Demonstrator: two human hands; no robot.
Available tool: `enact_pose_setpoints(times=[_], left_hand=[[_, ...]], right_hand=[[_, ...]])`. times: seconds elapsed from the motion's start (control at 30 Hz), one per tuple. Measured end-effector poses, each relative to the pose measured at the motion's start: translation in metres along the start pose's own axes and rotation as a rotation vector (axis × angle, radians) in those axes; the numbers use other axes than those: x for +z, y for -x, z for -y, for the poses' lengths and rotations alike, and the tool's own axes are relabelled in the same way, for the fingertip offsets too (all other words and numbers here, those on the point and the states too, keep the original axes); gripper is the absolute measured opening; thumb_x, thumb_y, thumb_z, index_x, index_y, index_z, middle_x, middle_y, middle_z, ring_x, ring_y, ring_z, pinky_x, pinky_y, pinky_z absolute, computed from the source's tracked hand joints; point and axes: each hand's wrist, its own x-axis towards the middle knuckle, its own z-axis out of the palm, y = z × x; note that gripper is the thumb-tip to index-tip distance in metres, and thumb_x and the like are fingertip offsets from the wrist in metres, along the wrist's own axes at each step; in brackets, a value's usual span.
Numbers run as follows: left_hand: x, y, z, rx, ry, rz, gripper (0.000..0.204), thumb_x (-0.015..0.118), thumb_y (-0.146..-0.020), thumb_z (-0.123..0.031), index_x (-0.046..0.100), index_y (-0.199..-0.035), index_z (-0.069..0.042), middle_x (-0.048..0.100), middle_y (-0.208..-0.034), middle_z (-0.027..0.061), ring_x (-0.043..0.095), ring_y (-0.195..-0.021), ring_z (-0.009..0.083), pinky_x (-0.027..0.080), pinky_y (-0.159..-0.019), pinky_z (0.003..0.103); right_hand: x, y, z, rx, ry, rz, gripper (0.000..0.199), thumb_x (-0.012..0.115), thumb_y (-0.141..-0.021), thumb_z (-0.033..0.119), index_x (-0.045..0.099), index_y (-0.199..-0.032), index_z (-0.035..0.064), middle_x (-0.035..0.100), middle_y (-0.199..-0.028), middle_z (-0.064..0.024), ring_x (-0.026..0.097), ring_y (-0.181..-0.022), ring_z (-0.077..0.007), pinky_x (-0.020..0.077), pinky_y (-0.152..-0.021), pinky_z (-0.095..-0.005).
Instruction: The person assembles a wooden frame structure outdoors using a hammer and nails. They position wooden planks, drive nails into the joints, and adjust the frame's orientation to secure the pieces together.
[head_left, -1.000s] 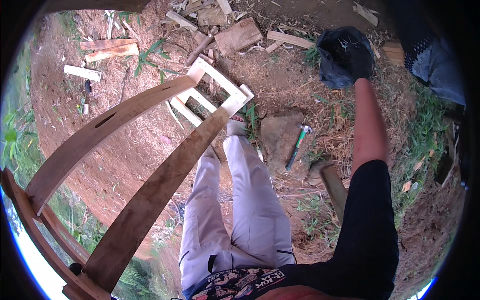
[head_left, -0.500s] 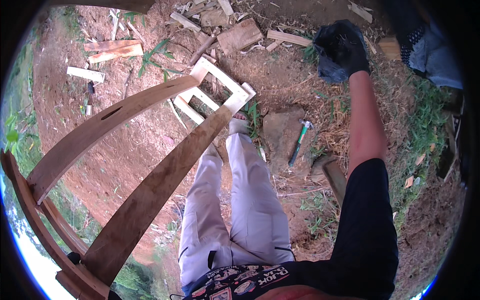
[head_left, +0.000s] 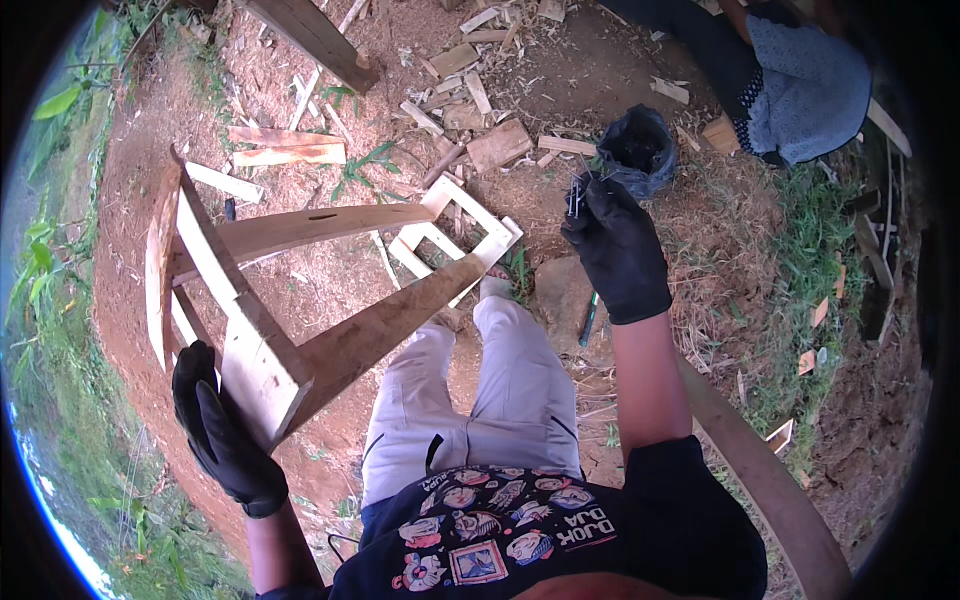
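Wooden frame [head_left: 370, 328] clasped at edge by left hand [head_left: 222, 435], nails [head_left: 575, 200] pinched in right hand [head_left: 622, 250], hands separated by open room

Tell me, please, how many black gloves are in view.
2: one on the left hand, holding the wooden frame; one on the right hand, holding nails near the plastic bag. Others may be hidden.
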Motion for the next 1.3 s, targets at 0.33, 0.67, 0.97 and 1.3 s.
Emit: enact_pose_setpoints(times=[0.33,0.67,0.97,1.3], left_hand=[[-0.032,0.001,0.025,-0.105,1.18,0.261,0.069,0.035,-0.115,-0.053,0.05,-0.15,0.005,0.057,-0.151,0.025,0.054,-0.142,0.0366,0.034,-0.126,0.05],[-0.059,0.001,0.044,-0.288,1.868,0.374,0.093,0.046,-0.102,-0.076,0.048,-0.15,0.003,0.056,-0.149,0.0265,0.054,-0.139,0.0427,0.044,-0.119,0.056],[-0.047,-0.003,0.067,-0.054,2.127,0.401,0.064,0.049,-0.11,-0.055,0.054,-0.139,0.002,0.063,-0.139,0.0246,0.059,-0.135,0.0395,0.048,-0.116,0.052],[-0.066,0.014,0.053,0.342,0.907,0.015,0.038,0.063,-0.109,-0.021,0.054,-0.136,0.004,0.069,-0.134,0.018,0.069,-0.125,0.0297,0.057,-0.106,0.039]], right_hand=[[0.27,0.189,-0.073,-0.11,0.515,0.392,0.014,0.072,-0.101,0.008,0.075,-0.109,-0.0027,0.071,-0.086,-0.0033,0.063,-0.074,-0.0102,0.052,-0.071,-0.0261],[0.344,0.188,-0.159,-0.221,1.351,0.63,0.018,0.075,-0.099,0.018,0.078,-0.106,0.0019,0.074,-0.081,-0.006,0.065,-0.066,-0.0103,0.0508,-0.061,-0.0286],[0.36,0.2,-0.16,-0.348,1.553,0.722,0.034,0.072,-0.093,0.027,0.076,-0.118,0.0048,0.077,-0.112,-0.0153,0.074,-0.103,-0.0291,0.0568,-0.093,-0.04],[0.358,0.2,-0.155,-0.294,1.421,0.645,0.029,0.07,-0.095,0.014,0.075,-0.12,0.0022,0.077,-0.112,-0.0133,0.074,-0.097,-0.0261,0.0568,-0.091,-0.0377]])
